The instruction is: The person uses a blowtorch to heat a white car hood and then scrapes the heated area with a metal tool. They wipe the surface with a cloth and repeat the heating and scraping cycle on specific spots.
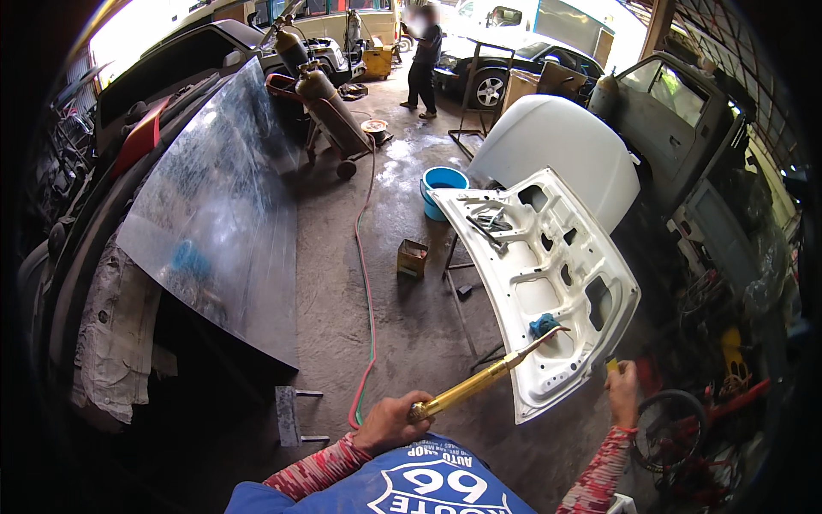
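Note:
My left hand is closed around the rear of a brass gas welding torch. Its thin bent tip points up and right, over the near part of a white car trunk lid that lies with its ribbed inner side up. Behind the tip, a crumpled blue cloth rests on the lid. Just beyond the lid's right near corner, my right hand is closed on a small yellow object, mostly hidden by the fingers. Several metal tools lie at the lid's far left.
Red and green hoses run along the floor toward gas cylinders on a cart. A sheet-metal panel leans at left. A blue bucket and small box stand beside the lid. Farther off stands another person.

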`<state>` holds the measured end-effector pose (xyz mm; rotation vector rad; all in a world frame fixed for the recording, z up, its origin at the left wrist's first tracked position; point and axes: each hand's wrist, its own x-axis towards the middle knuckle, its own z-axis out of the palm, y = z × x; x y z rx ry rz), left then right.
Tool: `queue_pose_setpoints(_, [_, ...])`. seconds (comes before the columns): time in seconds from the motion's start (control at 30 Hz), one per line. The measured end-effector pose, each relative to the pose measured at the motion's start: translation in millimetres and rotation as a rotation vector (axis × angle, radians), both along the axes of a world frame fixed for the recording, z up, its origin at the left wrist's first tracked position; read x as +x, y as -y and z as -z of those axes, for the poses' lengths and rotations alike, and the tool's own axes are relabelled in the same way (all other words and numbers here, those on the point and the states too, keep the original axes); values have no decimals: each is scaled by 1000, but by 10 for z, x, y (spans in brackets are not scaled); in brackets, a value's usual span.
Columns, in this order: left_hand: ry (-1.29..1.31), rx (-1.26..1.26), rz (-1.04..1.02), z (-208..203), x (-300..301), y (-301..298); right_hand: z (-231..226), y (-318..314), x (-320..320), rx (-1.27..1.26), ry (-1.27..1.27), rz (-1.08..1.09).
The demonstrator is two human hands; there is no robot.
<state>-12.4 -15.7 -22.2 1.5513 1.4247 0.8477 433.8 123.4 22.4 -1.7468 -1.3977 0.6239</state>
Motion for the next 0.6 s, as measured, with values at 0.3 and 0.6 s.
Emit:
queue_pose_setpoints(0.3, [55,-11,-52,57,-3,36,-86,-183,-278,12,13,-11])
queue_pose_setpoints(0.6, [68,-80,-34,-8,35,-2,278,-381,6,75,258,107])
